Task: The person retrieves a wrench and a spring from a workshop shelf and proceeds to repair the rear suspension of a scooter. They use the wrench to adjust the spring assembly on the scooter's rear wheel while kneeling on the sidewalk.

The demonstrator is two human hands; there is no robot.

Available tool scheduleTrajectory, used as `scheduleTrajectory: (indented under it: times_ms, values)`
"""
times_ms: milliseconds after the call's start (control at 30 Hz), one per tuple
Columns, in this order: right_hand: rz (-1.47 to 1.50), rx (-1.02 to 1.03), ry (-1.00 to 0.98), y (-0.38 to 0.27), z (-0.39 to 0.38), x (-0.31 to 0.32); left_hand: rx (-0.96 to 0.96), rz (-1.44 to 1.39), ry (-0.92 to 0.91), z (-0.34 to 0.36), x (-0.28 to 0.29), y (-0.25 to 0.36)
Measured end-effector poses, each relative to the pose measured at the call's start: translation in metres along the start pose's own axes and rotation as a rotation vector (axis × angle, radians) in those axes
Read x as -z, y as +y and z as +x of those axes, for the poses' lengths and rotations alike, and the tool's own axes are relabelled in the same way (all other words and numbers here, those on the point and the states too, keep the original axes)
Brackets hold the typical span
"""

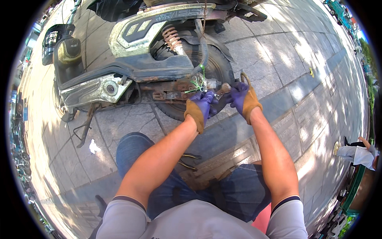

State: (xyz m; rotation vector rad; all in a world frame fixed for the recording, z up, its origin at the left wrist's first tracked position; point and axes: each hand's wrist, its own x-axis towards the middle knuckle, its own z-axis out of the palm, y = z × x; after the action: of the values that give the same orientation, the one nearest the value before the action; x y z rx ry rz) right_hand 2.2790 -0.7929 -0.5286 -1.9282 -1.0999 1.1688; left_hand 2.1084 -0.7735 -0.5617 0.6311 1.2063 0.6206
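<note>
A worn electric scooter (159, 67) stands in front of me, its rear wheel (223, 59) close to my hands. Both hands wear purple-and-brown work gloves. My left hand (202, 105) is closed at the lower part of the wheel, by the axle end; its grip is hidden. Beside it, my right hand (242, 96) has its fingers drawn together around something I cannot make out. A brown curved piece (244, 78) sticks up above that glove. Between the hands is a rusty rounded part (225, 88). Green strips (197, 82) hang by the axle.
A tool with two curved handles (190, 159) lies on the paving between my knees. The scooter's kickstand (85, 127) reaches the ground at left, near a white scrap (94, 146). A person (360, 153) is at the far right, by a green cart (354, 191).
</note>
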Motion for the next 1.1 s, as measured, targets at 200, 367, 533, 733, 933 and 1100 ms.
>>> scheduleTrajectory:
  times_ms: [200,367,533,733,933,1100]
  values:
    - [0.076,0.001,0.036,0.012,0.006,-0.001,0.025,-0.061,0.071,-0.012,-0.001,0.011]
    - [0.021,-0.045,-0.018,0.013,0.011,0.002,-0.029,-0.008,0.081,-0.008,0.012,0.007]
    - [0.027,-0.042,-0.034,0.015,0.01,0.003,-0.092,0.049,0.118,-0.005,0.022,0.008]
    - [0.06,-0.063,-0.031,0.007,0.007,0.001,-0.113,0.251,0.08,0.005,0.042,0.003]
    - [-0.028,-0.018,-0.043,0.008,0.009,0.001,-0.168,0.361,0.023,-0.008,0.05,-0.005]
    - [-0.16,0.075,0.033,0.02,0.015,0.001,-0.367,0.36,0.079,-0.01,0.058,0.018]
